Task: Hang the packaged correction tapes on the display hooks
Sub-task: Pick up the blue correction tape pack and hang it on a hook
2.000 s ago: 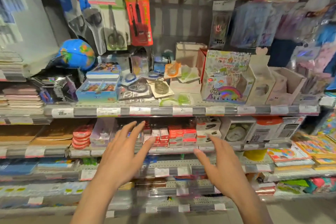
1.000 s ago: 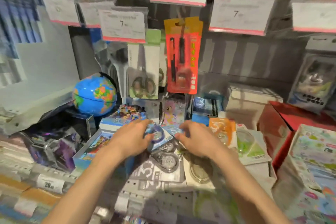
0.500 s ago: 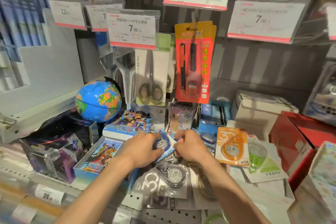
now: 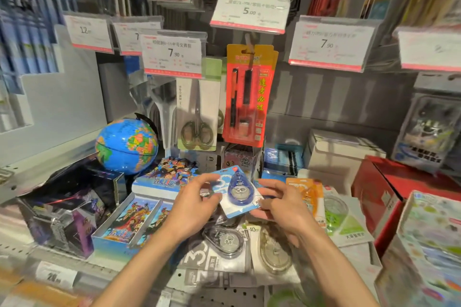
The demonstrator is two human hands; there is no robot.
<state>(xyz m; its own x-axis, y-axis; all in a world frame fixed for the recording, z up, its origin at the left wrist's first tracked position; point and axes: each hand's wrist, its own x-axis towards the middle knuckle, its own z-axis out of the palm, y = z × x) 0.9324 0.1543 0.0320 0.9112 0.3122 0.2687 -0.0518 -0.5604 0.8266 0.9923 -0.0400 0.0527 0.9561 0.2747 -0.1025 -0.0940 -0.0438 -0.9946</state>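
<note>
A blue packaged correction tape [image 4: 237,190] is lifted a little above the shelf. My left hand [image 4: 197,203] pinches its left edge and my right hand [image 4: 282,203] pinches its right edge. Under my hands lie more packaged tapes: a grey one [image 4: 223,242], a clear beige one [image 4: 274,252], an orange one [image 4: 308,192] and a green one [image 4: 336,214]. Display hooks [image 4: 249,40] stick out of the back wall above, behind the price tags. An orange pen pack [image 4: 249,95] hangs on the middle hook.
Packaged scissors [image 4: 199,107] hang left of the pen pack. A blue globe [image 4: 127,146] and cartoon boxes [image 4: 139,217] stand on the left. White boxes [image 4: 334,152] and a red box [image 4: 379,189] crowd the right. Price tags [image 4: 249,11] jut forward overhead.
Both hands reached to the shelf, closed on the blue tape package and have now raised it off the pile. My view has moved closer to the shelf.
</note>
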